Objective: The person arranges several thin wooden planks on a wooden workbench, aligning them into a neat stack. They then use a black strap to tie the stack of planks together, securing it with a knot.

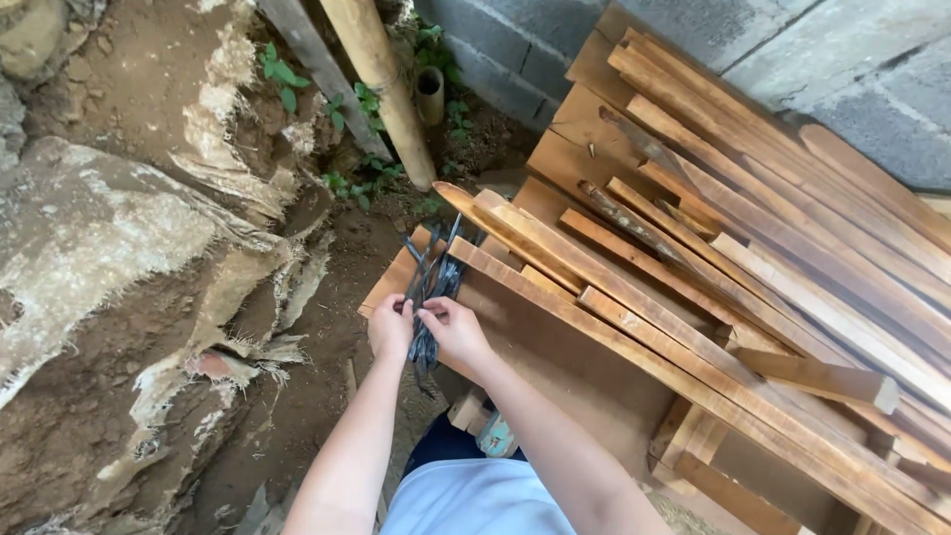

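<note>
While wooden planks (753,287) lie at three o'clock, both hands, left (390,328) and right (454,331), pinch dark straps (433,287) together.

Dark grey flat metal strips (432,287) lie against the reddish-brown streaky-grained stack of wooden slats (753,267). Behind the stack, pale grey concrete block wall (693,30); left of it, brown soil (327,297) and green weeds (362,183).

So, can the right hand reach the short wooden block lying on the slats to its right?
Probably yes: the right hand grips dark straps, but nothing blocks the way to the block.
</note>
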